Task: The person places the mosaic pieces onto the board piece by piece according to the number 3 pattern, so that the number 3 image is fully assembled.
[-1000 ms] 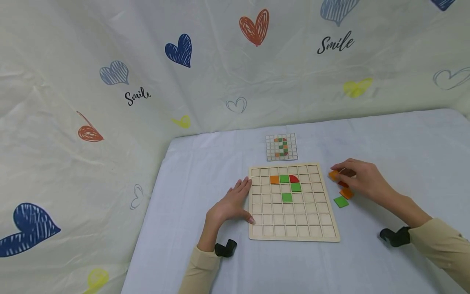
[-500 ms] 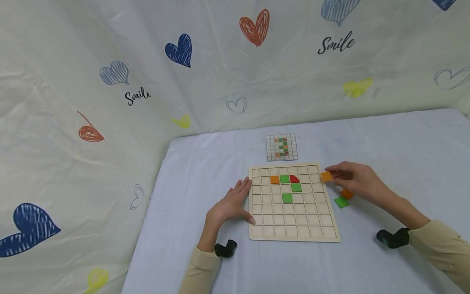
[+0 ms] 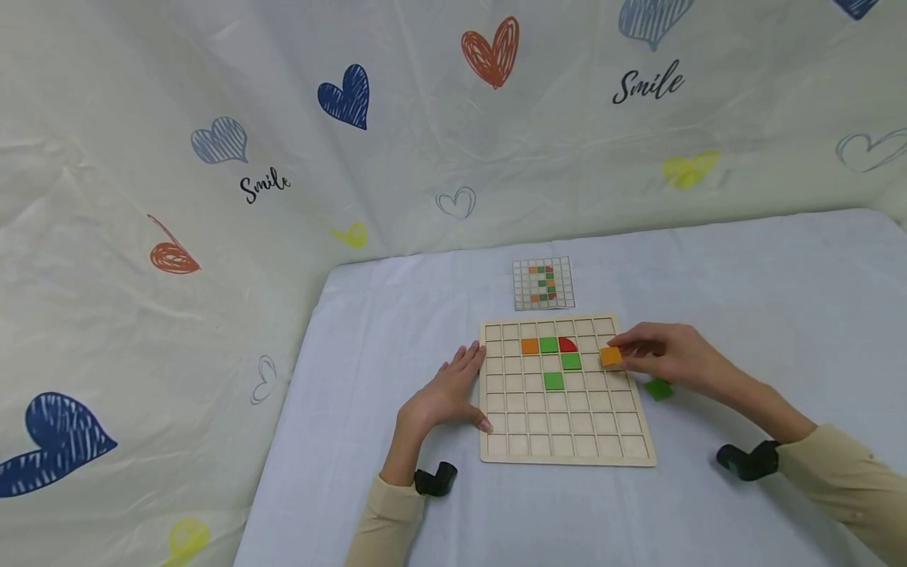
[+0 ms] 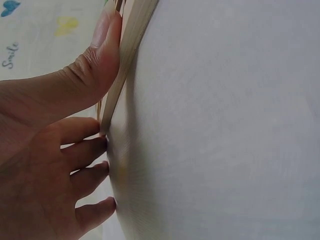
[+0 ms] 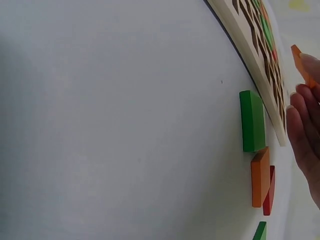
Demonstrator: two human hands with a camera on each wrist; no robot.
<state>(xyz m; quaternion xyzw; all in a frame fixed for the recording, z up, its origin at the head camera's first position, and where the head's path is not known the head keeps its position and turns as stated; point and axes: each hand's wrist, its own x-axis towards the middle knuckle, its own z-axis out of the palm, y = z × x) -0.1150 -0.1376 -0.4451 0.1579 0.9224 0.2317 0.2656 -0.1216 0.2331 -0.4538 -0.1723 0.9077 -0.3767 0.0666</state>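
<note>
Beige sleeves [image 3: 843, 482], black wrist cameras [image 3: 749, 461]

Head: right hand [image 3: 669, 354] hides part of loose green tile [image 3: 659, 390] and part of held orange tile [image 3: 610, 357]. Card [image 3: 523, 285] by far edge of worktop [image 3: 779, 299]: pattern shapes too small to pin down. Worktop's near edge out of frame. Right wrist: red tile [image 5: 270, 186] partly behind loose orange tile [image 5: 260, 179]; second green tile [image 5: 259, 232] cut at bottom. Left wrist: board [image 4: 126, 54] cut at top.

Grid board [image 3: 560, 424]: pale wood, darker square lines
Held tile [image 3: 610, 357]: orange
Seated tiles [image 3: 553, 381]: orange, green, one red quarter-round [image 3: 566, 345]
Pattern card [image 3: 543, 283]: gridded — orange, green, red
Tablecloth [image 3: 397, 346]: plain white
Backdrop [image 3: 397, 181]: cream — blue, orange-red, yellow hearts [image 3: 344, 97], black "Smile" lettering [image 3: 648, 82]
Sleeves [image 3: 843, 476]: beige
</note>
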